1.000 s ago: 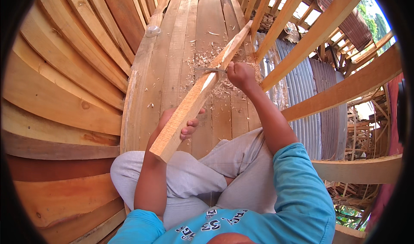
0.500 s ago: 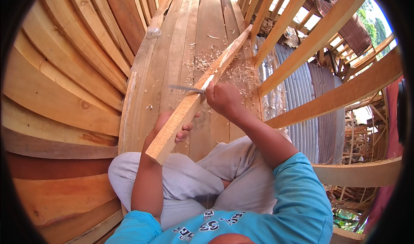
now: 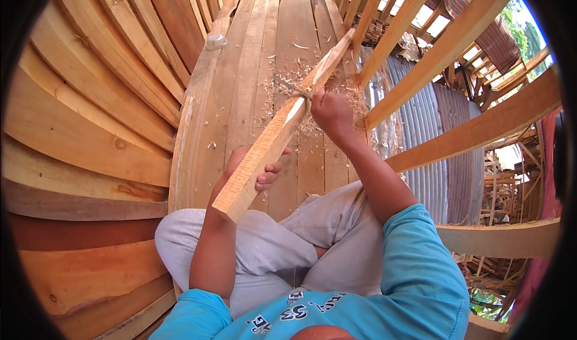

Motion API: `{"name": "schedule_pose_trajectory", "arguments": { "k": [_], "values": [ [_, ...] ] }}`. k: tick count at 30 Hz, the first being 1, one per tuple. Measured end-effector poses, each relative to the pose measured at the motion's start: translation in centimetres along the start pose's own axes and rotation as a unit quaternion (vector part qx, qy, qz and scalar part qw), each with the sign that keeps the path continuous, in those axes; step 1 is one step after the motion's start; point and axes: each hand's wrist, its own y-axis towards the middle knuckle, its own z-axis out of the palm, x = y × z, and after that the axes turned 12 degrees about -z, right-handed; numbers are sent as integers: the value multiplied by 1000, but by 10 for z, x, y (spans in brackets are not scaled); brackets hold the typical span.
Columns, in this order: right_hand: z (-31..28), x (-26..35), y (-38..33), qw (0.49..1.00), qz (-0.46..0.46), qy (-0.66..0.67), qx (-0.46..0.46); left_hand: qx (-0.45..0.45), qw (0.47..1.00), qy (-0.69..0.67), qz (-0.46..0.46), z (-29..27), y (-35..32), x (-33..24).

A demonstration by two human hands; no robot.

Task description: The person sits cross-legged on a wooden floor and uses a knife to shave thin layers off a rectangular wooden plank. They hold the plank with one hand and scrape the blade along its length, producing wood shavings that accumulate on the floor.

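the right hand [image 3: 332, 113] is closed in a fist round the handle end of a knife [image 3: 292, 87], whose blade lies across the wooden beam [image 3: 264, 144] and points leftward from the knuckles. nearer the body, the left hand [image 3: 268, 176] cups the beam from below, fingers curled up its right side. the beam slants from just nearer than that grip to well beyond the right fist. it looks stiff, fairly weighty and unlikely to slip where rough; the pale cut face may be smoother. underneath, well clear of the blade, seems the best hold. shavings [image 3: 281, 88] lie beyond the fist.
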Motion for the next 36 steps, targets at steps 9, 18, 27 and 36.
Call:
{"name": "schedule_pose_trajectory", "arguments": {
  "k": [9, 18, 27, 36],
  "values": [
    [2, -10, 4, 999, -27, -13, -41, 8, 1000, 17, 5, -1, -5, 0],
    [15, -61, 13, 971, -204, -59, -109, 3, 997, 79, 25, -3, -1, 5],
    [-14, -50, 26, 994, 70, 79, 15, -7, 990, 137, 45, -8, -8, 1],
    [-16, -58, 12, 962, 31, 237, 128, -27, 990, 125, 58, -4, -12, 4]
  ]
}}
